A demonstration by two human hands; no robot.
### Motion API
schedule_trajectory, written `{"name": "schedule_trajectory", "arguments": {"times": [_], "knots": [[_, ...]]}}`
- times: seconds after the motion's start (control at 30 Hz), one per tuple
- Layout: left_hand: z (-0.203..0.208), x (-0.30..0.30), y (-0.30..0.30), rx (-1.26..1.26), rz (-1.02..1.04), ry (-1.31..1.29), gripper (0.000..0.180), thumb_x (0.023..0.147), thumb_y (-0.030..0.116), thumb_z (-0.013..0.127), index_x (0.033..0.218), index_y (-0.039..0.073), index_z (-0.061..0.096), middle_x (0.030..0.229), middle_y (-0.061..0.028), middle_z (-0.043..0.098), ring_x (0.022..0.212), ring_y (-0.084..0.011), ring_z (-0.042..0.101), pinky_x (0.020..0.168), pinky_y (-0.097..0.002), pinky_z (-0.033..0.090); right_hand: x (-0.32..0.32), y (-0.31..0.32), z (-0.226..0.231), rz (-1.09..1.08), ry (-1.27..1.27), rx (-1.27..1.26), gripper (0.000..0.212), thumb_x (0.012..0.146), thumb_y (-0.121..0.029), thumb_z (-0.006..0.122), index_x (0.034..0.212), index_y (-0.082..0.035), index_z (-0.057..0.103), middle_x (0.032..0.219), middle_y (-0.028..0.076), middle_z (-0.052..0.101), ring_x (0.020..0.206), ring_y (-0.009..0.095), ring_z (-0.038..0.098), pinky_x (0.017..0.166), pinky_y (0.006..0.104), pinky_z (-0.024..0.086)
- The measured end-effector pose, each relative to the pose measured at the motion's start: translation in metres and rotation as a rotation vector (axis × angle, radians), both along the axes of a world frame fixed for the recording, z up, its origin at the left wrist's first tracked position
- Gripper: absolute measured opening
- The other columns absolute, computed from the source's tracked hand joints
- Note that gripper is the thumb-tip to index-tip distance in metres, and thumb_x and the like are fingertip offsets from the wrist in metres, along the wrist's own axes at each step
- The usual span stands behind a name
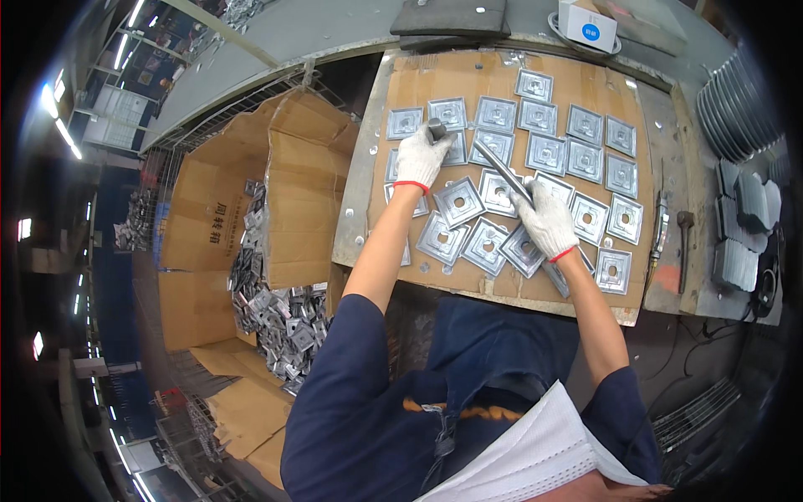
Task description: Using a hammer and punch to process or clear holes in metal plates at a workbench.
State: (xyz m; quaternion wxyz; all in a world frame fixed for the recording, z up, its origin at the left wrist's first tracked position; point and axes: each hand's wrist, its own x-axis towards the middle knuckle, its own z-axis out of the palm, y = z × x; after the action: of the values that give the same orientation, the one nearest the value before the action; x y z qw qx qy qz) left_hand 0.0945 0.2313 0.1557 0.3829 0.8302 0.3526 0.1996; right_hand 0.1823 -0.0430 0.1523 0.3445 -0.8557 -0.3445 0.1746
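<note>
In a white knitted glove with a red cuff, my left hand (421, 159) is closed round a short grey metal rod (436, 127). Its round end shows above my fingers, over the square metal plates at the left of the cardboard. My right hand (548, 222), gloved alike, grips a long metal bar (498, 166) that slants up and left over the middle plates. Several square grey plates (544, 154) with stepped rims lie in loose rows. Those nearer me, such as one plate (459, 202), show a round centre hole. Some lie partly under my hands.
A cardboard sheet (577, 79) covers the work board. On the left, a large carton (309, 192) holds a heap of metal parts (293, 330). To the right lie a hammer-like tool (684, 243), stacked grey plates (736, 263) and stacked discs (729, 105). A white box (588, 25) stands behind.
</note>
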Motion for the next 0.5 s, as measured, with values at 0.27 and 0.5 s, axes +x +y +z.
{"name": "schedule_trajectory", "arguments": {"times": [0.27, 0.5], "knots": [[-0.006, -0.002, 0.004, 0.015, 0.003, 0.014, 0.04, 0.094, 0.037, 0.08, 0.112, 0.003, 0.074, 0.091, -0.0161, 0.079, 0.085, -0.0315, 0.077, 0.078, -0.0401, 0.059, 0.0, 0.086, 0.11, 0.127, -0.24, 0.464, 0.037, 0.106, -0.042, 0.065, 0.114, -0.006, 0.063, 0.083, 0.02, 0.072, 0.073, 0.041, 0.072, 0.064, 0.0485, 0.056], [-0.004, 0.001, -0.001, 0.063, -0.015, 0.058, 0.039, 0.093, 0.038, 0.079, 0.112, 0.004, 0.074, 0.1, -0.0198, 0.079, 0.1, -0.0378, 0.076, 0.085, -0.0454, 0.059, 0.018, 0.108, 0.059, 0.232, -0.27, -0.149, 0.045, 0.107, -0.049, 0.053, 0.117, -0.007, 0.063, 0.09, 0.025, 0.074, 0.09, 0.046, 0.074, 0.079, 0.058, 0.056]]}}
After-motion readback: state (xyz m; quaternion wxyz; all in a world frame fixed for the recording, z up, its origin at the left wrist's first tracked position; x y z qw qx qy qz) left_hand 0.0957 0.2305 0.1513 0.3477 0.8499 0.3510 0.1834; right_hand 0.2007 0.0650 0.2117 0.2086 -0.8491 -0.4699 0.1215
